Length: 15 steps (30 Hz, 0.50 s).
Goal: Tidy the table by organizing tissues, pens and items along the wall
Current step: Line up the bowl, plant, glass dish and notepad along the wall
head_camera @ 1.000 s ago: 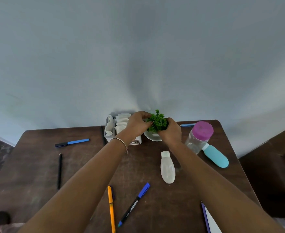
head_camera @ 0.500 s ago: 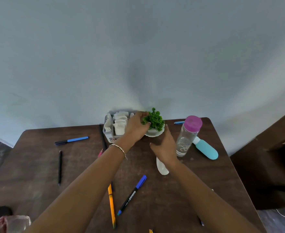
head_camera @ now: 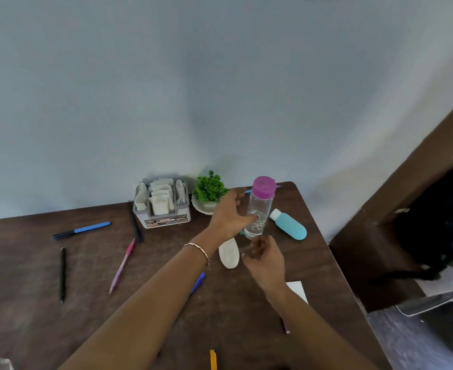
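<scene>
A grey tissue holder (head_camera: 164,220) stands at the wall, and a small green plant (head_camera: 209,189) in a white dish sits right beside it. My left hand (head_camera: 230,212) reaches to a clear bottle with a pink lid (head_camera: 260,206); its fingers are spread and the thumb touches the bottle's front. My right hand (head_camera: 265,260) hovers just below the bottle with fingers loosely curled, holding nothing. A white bottle (head_camera: 229,253) and a teal bottle (head_camera: 289,225) lie flat nearby. Loose on the table are a blue marker (head_camera: 82,231), a black pen (head_camera: 63,273) and a pink pen (head_camera: 122,265).
A dark pen (head_camera: 135,222) lies left of the holder, a blue pen (head_camera: 198,283) shows partly under my left forearm, and a yellow pen (head_camera: 213,360) sits at the near edge. White paper (head_camera: 297,291) lies near the table's right edge. Dark furniture with a black bag (head_camera: 433,222) stands to the right.
Both hands have let go of the plant, which now stands at the wall. My left hand moved right to the pink-lidded bottle; my right hand drew back toward me.
</scene>
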### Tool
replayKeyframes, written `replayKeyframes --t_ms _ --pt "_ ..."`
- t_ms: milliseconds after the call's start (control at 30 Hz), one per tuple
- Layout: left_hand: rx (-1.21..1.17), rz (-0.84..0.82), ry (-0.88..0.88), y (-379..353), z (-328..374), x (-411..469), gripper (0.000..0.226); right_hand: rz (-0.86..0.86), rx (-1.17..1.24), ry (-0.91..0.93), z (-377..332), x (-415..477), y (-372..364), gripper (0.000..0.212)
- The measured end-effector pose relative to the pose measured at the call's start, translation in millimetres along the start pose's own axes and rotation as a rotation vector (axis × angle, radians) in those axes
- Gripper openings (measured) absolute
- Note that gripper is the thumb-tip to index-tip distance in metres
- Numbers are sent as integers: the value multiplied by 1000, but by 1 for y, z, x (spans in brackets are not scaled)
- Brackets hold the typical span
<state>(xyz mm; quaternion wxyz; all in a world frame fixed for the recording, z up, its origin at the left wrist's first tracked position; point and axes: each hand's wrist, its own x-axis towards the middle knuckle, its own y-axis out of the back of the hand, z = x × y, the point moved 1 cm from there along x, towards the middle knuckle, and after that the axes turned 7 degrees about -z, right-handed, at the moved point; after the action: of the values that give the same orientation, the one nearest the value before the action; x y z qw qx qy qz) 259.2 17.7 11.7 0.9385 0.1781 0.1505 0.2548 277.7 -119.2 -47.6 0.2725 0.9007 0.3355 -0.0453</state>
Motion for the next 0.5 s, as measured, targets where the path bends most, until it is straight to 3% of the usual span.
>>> replayKeyframes --t_ms 267,500 --pt "45 24 -31 -18 10 7 65 59 48 -8 6 8 20 33" --pt "-2 73 -77 11 14 -19 64 3 217 -53 -16 1 9 39"
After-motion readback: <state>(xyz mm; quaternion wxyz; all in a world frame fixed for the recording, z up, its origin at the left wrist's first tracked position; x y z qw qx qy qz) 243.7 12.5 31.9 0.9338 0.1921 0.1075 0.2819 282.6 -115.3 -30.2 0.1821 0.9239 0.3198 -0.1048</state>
